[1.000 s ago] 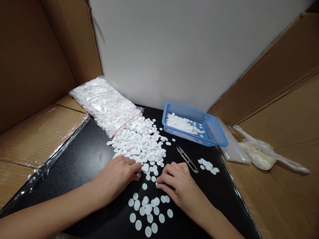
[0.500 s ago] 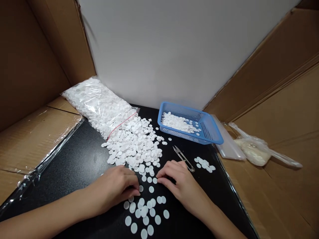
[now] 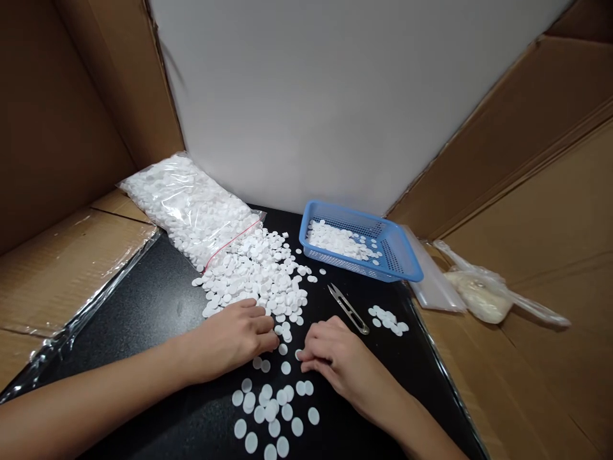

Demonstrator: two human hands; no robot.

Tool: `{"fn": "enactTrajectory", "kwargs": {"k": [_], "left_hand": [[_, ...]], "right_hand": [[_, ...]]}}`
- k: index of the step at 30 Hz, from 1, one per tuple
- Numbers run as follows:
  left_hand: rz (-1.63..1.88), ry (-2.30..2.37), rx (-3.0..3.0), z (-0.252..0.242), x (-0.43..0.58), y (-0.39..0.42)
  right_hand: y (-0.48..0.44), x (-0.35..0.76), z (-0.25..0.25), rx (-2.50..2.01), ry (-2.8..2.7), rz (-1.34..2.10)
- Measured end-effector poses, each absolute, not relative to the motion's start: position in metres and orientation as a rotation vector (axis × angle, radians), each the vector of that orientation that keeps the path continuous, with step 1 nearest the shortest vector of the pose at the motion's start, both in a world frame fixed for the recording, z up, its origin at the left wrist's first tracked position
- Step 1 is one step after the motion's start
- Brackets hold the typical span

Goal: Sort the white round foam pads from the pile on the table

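Note:
Small round white discs lie in a heap [image 3: 258,271] spilling from the mouth of a clear zip bag [image 3: 186,198] that is full of them. My left hand [image 3: 246,335] rests at the near edge of this heap. Its fingers are curled down, and what lies beneath them is hidden. To the right, my right hand [image 3: 332,354] has its fingertips together at a single white disc [image 3: 298,354], partly covered by them. Loose discs [image 3: 271,409] are scattered over the black tabletop [image 3: 163,306] in front of both hands.
A blue perforated basket [image 3: 412,259] holding more discs stands at the back. Metal thread snips [image 3: 348,308] lie beyond my right hand, beside a small group of discs [image 3: 387,321]. Clear plastic bags [image 3: 438,281] and a knotted bag [image 3: 483,297] lie right. Cardboard [image 3: 536,191] walls the sides.
My left hand has moved forward to the edge of the heap, uncovering a couple of discs. My right hand has drawn back slightly, with a disc at its fingertips. The view has shifted a little.

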State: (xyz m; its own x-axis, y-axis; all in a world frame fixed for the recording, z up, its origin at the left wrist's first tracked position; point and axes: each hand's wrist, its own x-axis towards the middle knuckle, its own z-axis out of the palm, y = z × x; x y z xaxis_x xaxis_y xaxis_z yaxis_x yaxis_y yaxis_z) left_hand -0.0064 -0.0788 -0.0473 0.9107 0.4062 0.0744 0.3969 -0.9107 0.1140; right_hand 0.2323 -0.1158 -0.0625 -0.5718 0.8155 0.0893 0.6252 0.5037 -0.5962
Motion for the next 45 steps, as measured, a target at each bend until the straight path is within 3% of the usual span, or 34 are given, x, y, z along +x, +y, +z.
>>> {"fn": "enactTrajectory", "kwargs": {"k": [5, 8, 12, 17, 27, 30, 33, 37, 45], "left_hand": [[0.284, 0.426, 3.154, -0.046, -0.006, -0.078], [0.371, 0.713, 2.842, -0.046, -0.010, -0.082], [0.134, 1.123, 2.183, -0.040, -0.020, -0.091], [0.046, 1.252, 2.129, -0.039, -0.027, -0.099], [0.185, 1.161, 1.874, -0.031, -0.007, -0.101], [0.211, 1.068, 1.754, -0.032, 0.010, -0.097], [0.285, 1.020, 1.526, -0.035, 0.023, -0.090], [0.397, 0.992, 1.143, -0.034, 0.031, -0.086], [0.563, 0.941, 0.765, -0.035, 0.042, -0.092]], "right_hand": [[-0.116, 0.223, -0.060, -1.225, -2.395, 0.673], [-0.115, 0.211, -0.064, -1.226, -2.386, 0.583], [-0.112, 0.205, -0.065, -1.246, -2.351, 0.614], [-0.116, 0.214, -0.058, -1.240, -2.316, 0.650], [-0.118, 0.219, -0.048, -1.321, -1.806, 1.325], [-0.117, 0.216, -0.045, -1.269, -1.727, 1.366], [-0.108, 0.231, -0.047, -1.340, -1.811, 1.185], [-0.087, 0.270, -0.059, -1.659, -1.894, 0.579], [-0.073, 0.288, -0.082, -1.759, -1.877, 0.484]]}}
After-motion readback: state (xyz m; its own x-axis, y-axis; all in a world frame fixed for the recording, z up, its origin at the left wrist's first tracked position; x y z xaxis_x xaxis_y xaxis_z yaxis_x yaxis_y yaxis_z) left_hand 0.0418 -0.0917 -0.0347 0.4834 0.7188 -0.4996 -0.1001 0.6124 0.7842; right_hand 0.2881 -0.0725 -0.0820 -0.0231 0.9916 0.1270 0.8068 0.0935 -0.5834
